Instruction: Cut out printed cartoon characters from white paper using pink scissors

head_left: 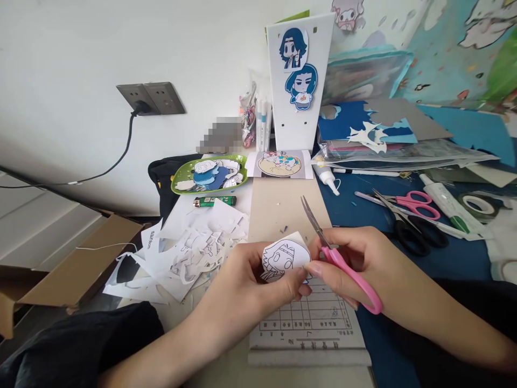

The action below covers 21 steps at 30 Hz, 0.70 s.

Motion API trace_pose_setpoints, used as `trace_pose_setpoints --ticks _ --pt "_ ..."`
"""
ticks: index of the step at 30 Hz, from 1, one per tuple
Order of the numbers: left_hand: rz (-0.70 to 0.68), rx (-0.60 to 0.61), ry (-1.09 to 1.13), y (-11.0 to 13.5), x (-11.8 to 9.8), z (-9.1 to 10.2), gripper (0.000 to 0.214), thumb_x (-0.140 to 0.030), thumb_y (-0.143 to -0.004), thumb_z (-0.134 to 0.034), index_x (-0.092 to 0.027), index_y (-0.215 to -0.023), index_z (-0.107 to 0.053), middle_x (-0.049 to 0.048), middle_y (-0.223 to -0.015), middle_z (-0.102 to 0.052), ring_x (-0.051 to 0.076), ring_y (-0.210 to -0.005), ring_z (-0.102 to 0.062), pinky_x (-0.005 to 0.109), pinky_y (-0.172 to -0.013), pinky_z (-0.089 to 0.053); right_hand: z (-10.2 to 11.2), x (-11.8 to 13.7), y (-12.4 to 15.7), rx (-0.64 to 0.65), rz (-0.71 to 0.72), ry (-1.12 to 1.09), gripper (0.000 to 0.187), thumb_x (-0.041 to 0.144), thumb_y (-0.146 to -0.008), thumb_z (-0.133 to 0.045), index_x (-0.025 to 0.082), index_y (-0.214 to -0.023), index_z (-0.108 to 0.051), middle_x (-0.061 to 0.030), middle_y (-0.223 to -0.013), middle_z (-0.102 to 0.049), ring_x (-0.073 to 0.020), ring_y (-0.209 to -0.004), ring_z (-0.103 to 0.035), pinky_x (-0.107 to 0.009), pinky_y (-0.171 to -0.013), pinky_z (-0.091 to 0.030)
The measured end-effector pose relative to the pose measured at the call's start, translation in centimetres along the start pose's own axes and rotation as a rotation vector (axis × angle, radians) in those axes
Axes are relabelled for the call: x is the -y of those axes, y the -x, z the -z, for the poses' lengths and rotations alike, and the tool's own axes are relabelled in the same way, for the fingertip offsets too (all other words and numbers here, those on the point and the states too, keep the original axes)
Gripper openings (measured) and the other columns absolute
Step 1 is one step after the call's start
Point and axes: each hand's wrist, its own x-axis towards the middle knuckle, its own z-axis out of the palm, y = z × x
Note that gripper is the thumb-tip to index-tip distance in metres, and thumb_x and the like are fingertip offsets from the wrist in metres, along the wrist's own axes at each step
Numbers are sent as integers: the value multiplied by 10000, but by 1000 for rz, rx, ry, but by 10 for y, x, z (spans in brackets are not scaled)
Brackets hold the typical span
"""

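Between thumb and fingers, my left hand (266, 280) grips a paper cutout (286, 255) with a line-drawn cartoon figure; its lower part is hidden by my fingers. My right hand (355, 264) holds pink-handled scissors (350, 272), their blades pointing up and away from the paper. The thumb and fingertips of that hand meet the cutout's right edge. Under both hands lies a printed form pad (302, 334) on the beige board. To the left, white paper scraps (194, 258) are heaped beside my left forearm.
A green tray (210, 175) of cut pieces and a green lighter (214, 201) lie beyond the scraps. Black scissors (416, 231), a second pink pair (420, 203), a white tube (446, 202) and a glue bottle (327, 177) are at right. A white stand (297, 129) bears cartoon cutouts.
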Motion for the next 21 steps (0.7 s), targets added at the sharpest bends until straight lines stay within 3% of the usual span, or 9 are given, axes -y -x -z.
trace_pose_setpoints --ticks 3,10,14,21 --pt "40 20 112 -1 2 4 100 -207 -763 -750 -167 -674 -731 -20 -615 -723 88 -554 -602 165 -563 -494 5 -2 4 10 43 69 123 206 -769 -721 188 -719 -610 78 -588 -455 -74 -505 -382 -185 -476 -346" --pt "77 32 360 -4 7 10 130 -235 -719 -805 -156 -635 -744 -15 -580 -734 67 -494 -610 139 -492 -484 10 -8 9 208 -73 267 244 349 -699 -753 189 -846 -641 23 -744 -473 -141 -636 -433 -261 -555 -335" --pt "71 37 394 -3 8 8 142 -237 -726 -804 -148 -629 -749 -15 -582 -740 53 -482 -606 126 -486 -484 7 -7 9 278 -90 325 283 392 -717 -749 185 -882 -648 -16 -842 -524 -166 -699 -483 -267 -586 -369" --pt "85 74 382 -1 7 7 144 -215 -769 -761 -152 -641 -740 -17 -601 -739 54 -509 -609 129 -531 -494 4 -7 7 283 -72 322 327 429 -712 -747 165 -895 -686 -56 -920 -584 -195 -755 -524 -260 -589 -401"
